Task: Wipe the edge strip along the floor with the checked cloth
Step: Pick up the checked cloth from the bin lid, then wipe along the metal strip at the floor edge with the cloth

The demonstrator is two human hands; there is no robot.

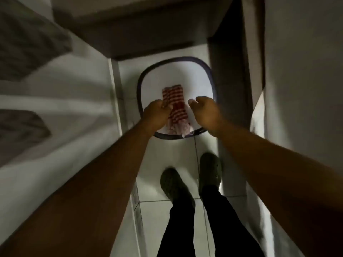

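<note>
Pale tiled floor (pixel 163 153), dark-rimmed white basket (pixel 138 84), two shoes (pixel 171 182)

Home corridor: tiled floor (pixel 167 216), laundry hamper (pixel 185 61)

Checked cloth (pixel 175 104): red and white check pattern; the lower portion appears paler, pinkish-white. Image blur prevents finer reading of the pattern.

Basket (pixel 139 84): white interior and walls, with a dark purplish-navy rim band running around the opening.

Floor (pixel 167 149): white to pale grey tiles, separated by thin dark grout lines.

Edge strip (pixel 116 93) along the floor: white, slightly brighter than the adjacent wall.

Shoes (pixel 171 184): dark olive-grey, uniform, no visible pattern.

Trousers (pixel 178 229): plain black.

Wall at the left (pixel 74 89): off-white, crossed by grey shadow bands.

Panel at the right (pixel 306 71): plain light grey.
</note>
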